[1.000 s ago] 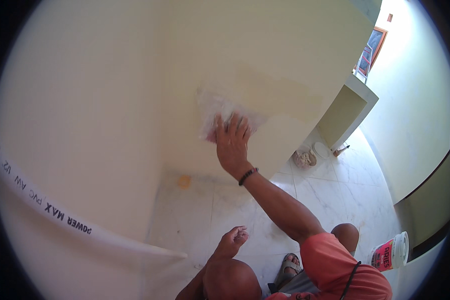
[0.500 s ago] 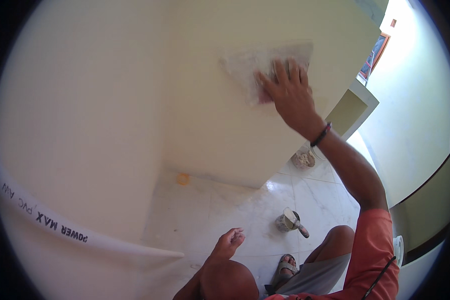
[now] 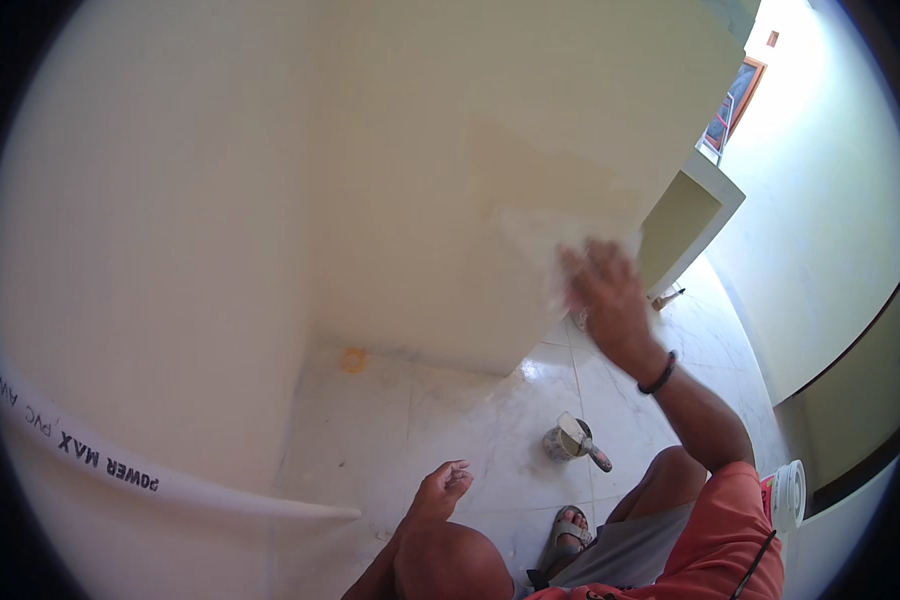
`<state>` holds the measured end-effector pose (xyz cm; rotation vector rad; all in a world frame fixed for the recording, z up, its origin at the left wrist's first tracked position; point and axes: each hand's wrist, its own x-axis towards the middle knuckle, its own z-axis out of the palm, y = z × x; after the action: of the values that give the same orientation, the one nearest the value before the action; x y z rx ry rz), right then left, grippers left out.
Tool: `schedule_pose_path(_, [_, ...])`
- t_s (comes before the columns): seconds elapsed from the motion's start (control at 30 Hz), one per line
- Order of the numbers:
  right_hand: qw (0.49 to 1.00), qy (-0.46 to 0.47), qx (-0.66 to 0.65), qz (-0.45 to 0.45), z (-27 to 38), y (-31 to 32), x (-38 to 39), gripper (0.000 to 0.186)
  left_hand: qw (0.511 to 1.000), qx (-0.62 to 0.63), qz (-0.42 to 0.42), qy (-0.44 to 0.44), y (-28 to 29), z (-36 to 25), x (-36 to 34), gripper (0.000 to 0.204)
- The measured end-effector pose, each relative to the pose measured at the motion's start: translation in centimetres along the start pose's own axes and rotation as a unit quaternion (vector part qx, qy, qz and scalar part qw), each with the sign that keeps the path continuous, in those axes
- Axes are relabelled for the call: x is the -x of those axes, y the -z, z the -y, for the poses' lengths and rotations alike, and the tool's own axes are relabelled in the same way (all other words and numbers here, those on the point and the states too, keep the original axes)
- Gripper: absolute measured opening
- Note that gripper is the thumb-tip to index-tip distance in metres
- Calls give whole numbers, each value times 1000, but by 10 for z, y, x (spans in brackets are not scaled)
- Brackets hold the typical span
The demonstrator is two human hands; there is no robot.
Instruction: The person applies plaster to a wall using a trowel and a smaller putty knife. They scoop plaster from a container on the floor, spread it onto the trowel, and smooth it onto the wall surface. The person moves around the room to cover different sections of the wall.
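My right hand [image 3: 605,285], smeared by motion, presses a thin, see-through plastic sheet or bag [image 3: 532,238] against the cream wall [image 3: 430,180]. The sheet is blurred too, and part of it lies under the palm. A dark bracelet circles that wrist. Beside my raised left knee hangs my left hand [image 3: 444,488], its fingers loosely bent with pale smudges on them and nothing seen in them. On the floor between the two hands stands a small round pot [image 3: 558,446], a putty knife [image 3: 582,440] lying across its top.
A white pipe [image 3: 210,497] slants along the left wall. An orange ring [image 3: 353,360] lies by the wall's foot on the marble-look tiles [image 3: 370,410]. A white bucket [image 3: 788,496] stands behind my right arm. Past the wall's edge is a box-like frame [image 3: 685,225].
My right hand has swept down and slightly right across the wall, with the plastic moving under it. My left hand stays by the knee. The view has shifted a little.
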<state>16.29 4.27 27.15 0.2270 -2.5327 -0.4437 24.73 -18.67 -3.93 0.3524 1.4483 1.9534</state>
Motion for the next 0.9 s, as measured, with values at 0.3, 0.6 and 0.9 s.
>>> schedule_pose_path(0.3, [977,-100,100,-159,-41,-26,-32,52,999,-5,40,-9,-19,-12,-7,39])
schedule_pose_path(0.6, [877,-233,-417,53,37,-93,64,49,1000,11,13,-6,-12,-17,-8,40])
schedule_pose_path(0.9, [241,-334,-911,-15,82,-35,49,44,969,-64,-8,-237,-28,-142,-23,43])
